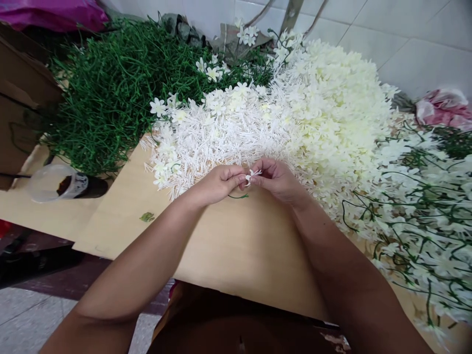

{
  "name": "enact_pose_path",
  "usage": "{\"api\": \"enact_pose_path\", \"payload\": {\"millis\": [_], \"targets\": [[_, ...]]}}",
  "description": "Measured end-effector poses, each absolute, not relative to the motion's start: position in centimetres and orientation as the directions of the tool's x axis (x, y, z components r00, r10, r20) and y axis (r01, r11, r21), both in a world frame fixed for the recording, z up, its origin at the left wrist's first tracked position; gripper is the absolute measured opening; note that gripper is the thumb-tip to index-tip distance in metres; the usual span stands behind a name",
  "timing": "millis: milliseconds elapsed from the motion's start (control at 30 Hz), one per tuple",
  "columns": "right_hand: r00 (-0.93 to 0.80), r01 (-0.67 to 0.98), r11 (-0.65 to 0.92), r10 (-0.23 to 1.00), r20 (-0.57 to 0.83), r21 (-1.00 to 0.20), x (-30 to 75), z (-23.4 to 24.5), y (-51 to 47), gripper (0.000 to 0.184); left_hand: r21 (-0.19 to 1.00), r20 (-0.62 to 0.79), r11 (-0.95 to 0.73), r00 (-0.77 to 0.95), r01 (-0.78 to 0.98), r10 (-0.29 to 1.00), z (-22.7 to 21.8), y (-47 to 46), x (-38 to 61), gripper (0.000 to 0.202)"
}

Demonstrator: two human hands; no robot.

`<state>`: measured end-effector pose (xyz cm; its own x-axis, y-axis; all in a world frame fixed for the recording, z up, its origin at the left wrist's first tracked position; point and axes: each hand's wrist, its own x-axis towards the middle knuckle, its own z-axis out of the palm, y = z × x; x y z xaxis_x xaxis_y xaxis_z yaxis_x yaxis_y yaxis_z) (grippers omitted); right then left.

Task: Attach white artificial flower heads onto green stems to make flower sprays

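Observation:
My left hand (223, 183) and my right hand (280, 181) meet over the board, both closed in a pinch. Between their fingertips is a small white artificial flower (252, 175) with thin white stamens sticking out to the right. A green plastic stem (239, 196) curves out below my left fingers, which seem to grip it; where it joins the flower is hidden. Just beyond my hands lies a pile of white stamens (228, 130). To its right rises a large heap of loose cream-white petals (335, 103).
Green plastic stems (110, 83) are heaped at the back left. Flowers with stems attached (424, 216) lie along the right side. A clear plastic cup (55, 183) lies on its side at the left, near a cardboard box (22, 103). Brown board (236, 246) covers the table before me.

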<state>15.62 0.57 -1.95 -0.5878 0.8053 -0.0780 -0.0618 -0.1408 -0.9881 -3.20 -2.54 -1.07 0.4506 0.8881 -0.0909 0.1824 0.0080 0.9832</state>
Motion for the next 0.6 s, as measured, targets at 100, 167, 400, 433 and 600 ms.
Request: {"api": "enact_pose_path", "payload": {"millis": [100, 167, 400, 433, 600], "targets": [[-0.620, -0.046, -0.152, 0.779, -0.091, -0.987, 15.43, -2.08, 0.53, 0.042, 0.988, -0.083, 0.012, 0.470, 0.152, 0.879, -1.18, -2.57, -3.17, 0.041], [-0.633, -0.042, -0.152, 0.769, -0.092, -0.987, 15.33, -2.16, 0.50, 0.044, 0.991, -0.079, 0.016, 0.480, 0.134, 0.874, -1.16, -2.63, -3.09, 0.045], [-0.628, -0.010, -0.125, 0.773, -0.091, -0.992, 15.04, -2.04, 0.27, 0.048, 0.995, -0.069, 0.022, 0.538, 0.094, 0.840, -0.93, -2.86, -3.02, 0.053], [-0.627, -0.003, -0.122, 0.773, -0.093, -0.993, 14.98, -1.98, 0.21, 0.048, 0.996, -0.069, 0.023, 0.548, 0.092, 0.834, -0.90, -2.88, -3.07, 0.054], [-0.594, 0.038, -0.097, 0.798, -0.101, -0.995, 14.63, -1.73, -0.09, 0.047, 0.993, -0.084, 0.026, 0.549, 0.112, 0.832, -0.77, -2.93, -3.03, 0.057]]}}
